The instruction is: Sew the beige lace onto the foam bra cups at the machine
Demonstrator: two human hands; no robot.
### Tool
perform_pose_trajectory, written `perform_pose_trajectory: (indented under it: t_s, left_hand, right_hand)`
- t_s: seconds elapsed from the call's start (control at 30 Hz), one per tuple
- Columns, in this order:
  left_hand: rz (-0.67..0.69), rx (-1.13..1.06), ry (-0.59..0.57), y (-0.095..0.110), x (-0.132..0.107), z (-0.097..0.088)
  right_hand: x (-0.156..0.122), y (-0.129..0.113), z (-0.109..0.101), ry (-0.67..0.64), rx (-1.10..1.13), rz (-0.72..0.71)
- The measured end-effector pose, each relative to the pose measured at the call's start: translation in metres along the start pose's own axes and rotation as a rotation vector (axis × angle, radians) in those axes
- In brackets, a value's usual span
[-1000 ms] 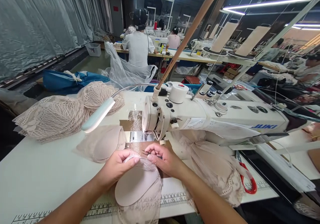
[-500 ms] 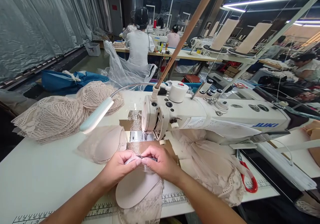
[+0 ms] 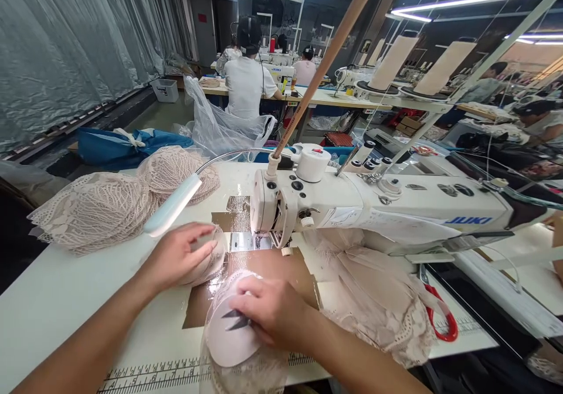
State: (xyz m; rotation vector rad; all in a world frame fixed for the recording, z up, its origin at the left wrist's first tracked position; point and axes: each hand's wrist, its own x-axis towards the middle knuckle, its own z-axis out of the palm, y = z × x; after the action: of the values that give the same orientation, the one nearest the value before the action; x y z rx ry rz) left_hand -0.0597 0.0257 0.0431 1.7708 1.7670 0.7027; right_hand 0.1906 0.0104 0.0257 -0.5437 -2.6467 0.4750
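Observation:
My left hand (image 3: 176, 256) is over a beige bra cup (image 3: 219, 256) beside the needle area, thumb and fingers apart; whether the fingertips touch it is unclear. In my right hand (image 3: 277, 309) is a pair of thread snips (image 3: 236, 321), its dark blades parted and pointing left. Beneath the snips lies another pale bra cup (image 3: 226, 347) edged with lace, partly covered by my right hand. Just behind both hands stands the white sewing machine (image 3: 308, 200), its needle area over a metal plate.
Stacked lace cups (image 3: 94, 209) lie on the left, under a lamp (image 3: 173, 203). Beige mesh and lace pieces (image 3: 373, 288) are heaped at right, near red-handled scissors (image 3: 444, 318). A printed ruler (image 3: 162, 373) runs along the front edge. A person in white (image 3: 246, 83) sits at a machine ahead.
My hands have parted. The left let go of the lace edge and moved left to the other cup; the right moved slightly down, snips now showing over the near cup.

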Motion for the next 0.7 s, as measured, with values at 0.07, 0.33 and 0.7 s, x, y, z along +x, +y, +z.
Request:
perform_pose_trajectory:
  t_s: [0.07, 0.33, 0.7]
  left_hand:
    - [0.002, 0.136, 0.035, -0.011, 0.017, -0.001]
    - [-0.079, -0.025, -0.209, -0.017, 0.017, 0.022]
    - [0.003, -0.378, -0.329, -0.003, 0.007, 0.026]
  right_hand:
    - [0.003, 0.0, 0.004, -0.1, -0.094, -0.086]
    - [-0.02, 0.032, -0.019, -0.272, 0.008, 0.183]
    - [0.023, 0.028, 0.0, 0.053, 0.562, 0.613]
